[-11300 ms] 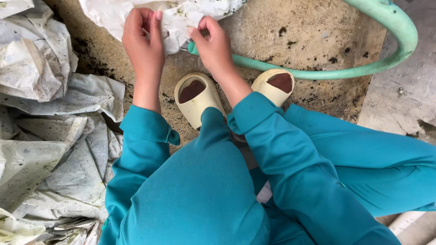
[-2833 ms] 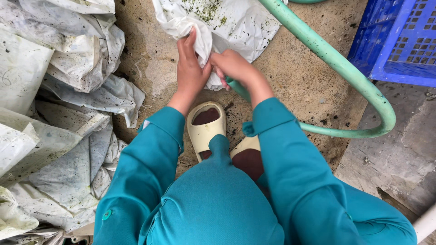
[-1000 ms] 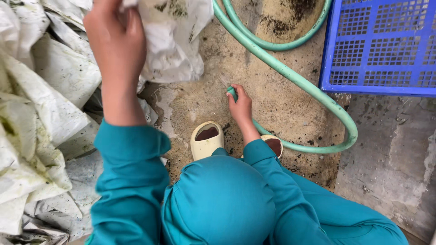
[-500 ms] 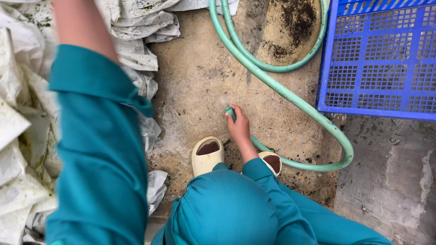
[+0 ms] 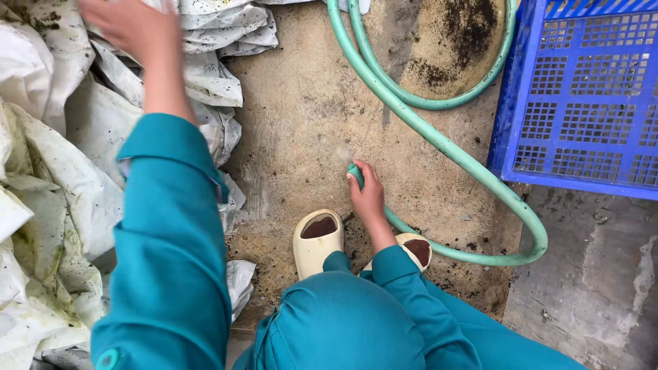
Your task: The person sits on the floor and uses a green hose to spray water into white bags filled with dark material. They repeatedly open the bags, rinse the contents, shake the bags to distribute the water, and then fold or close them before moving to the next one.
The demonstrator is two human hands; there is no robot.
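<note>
Right hand is gripping the green hose end, left hand is hovering with loose fingers over white sheets.
The hose is lying looped on the dirty floor; it looks bendy, wet, probably slippery, so holding near the tip seems best.

One green hose loops across the ground. One blue crate sits far right. Two cream slippers are near. Many dirty white sheets are heaped at left.
</note>
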